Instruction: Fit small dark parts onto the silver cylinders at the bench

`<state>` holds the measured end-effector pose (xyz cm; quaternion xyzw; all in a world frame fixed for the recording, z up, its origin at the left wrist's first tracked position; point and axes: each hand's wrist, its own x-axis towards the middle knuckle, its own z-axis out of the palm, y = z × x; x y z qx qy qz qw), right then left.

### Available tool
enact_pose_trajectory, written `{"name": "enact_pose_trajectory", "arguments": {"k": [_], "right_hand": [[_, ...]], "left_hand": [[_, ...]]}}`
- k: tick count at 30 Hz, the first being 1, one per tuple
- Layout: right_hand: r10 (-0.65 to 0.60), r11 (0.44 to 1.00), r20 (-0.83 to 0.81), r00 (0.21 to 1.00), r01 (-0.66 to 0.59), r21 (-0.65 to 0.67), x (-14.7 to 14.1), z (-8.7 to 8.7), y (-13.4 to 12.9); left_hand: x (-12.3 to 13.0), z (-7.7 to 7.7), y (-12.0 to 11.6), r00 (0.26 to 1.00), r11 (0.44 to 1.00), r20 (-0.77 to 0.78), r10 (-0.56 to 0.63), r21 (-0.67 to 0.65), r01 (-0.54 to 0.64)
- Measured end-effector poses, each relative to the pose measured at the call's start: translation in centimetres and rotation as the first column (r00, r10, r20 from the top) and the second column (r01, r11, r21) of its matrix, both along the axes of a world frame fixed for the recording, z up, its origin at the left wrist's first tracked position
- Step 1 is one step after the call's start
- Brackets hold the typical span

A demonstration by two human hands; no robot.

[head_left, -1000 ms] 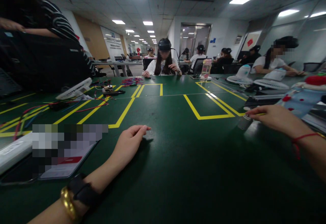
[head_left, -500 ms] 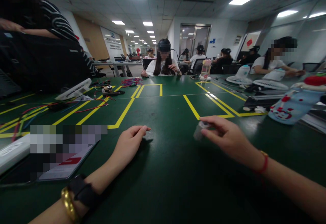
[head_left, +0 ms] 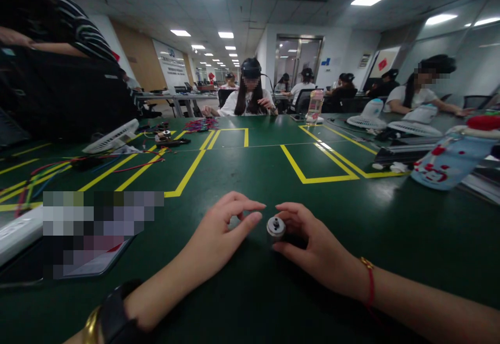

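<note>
A small round metal motor [head_left: 276,228] with a short dark shaft on its top face stands upright just left of my right hand [head_left: 312,245]. The thumb and a bent finger of that hand curl around its side, and the index finger reaches past it. My left hand [head_left: 222,234] is to the left of the motor, apart from it, thumb and index finger spaced and pointing toward it. A pale, clear-looking patch [head_left: 234,222] shows in the gap between them; I cannot make out what it is.
The green table [head_left: 250,177] carries yellow tape outlines. A phone [head_left: 101,260] lies left, wires [head_left: 42,177] and a white fan [head_left: 113,136] beyond it. A blue bottle [head_left: 445,161] and more fans [head_left: 367,121] stand right. A person [head_left: 250,99] sits opposite.
My right hand has moved left and nearer with the motor. My left hand has moved right toward it, and its pinched fingers have spread apart.
</note>
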<state>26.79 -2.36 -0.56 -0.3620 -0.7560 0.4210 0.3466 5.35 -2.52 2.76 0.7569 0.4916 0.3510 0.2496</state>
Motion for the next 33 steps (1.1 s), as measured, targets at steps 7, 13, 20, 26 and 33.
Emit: {"name": "enact_pose_trajectory", "arguments": {"k": [7, 13, 20, 26, 33], "right_hand": [[0.038, 0.998, -0.049, 0.998, -0.041, -0.051, -0.3, 0.3, 0.0], [0.004, 0.997, 0.088, 0.996, -0.011, 0.080, -0.2, 1.1, -0.1], [-0.075, 0.992, 0.154, 0.985, 0.058, 0.112, 1.2, 1.4, 0.3], [-0.097, 0.992, 0.108, 0.989, 0.088, 0.087, 1.0, 1.1, 0.4], [-0.619, 0.786, 0.287, 0.731, 0.582, 0.211, 8.2, 3.8, 5.9]], "left_hand": [[2.5, 1.0, -0.5, 0.999, 0.999, 0.013, -0.040, -0.035, 0.041], [2.2, 1.4, -0.5, 0.998, 0.999, 0.061, 0.021, -0.027, -0.019], [1.2, -1.0, -0.5, 0.999, 0.997, -0.033, 0.011, -0.071, -0.013], [2.2, -2.9, -0.4, 0.983, 0.999, -0.182, -0.036, -0.030, 0.031], [-1.7, -1.4, 0.8, 0.983, 0.978, 0.021, 0.181, -0.105, -0.178]]}}
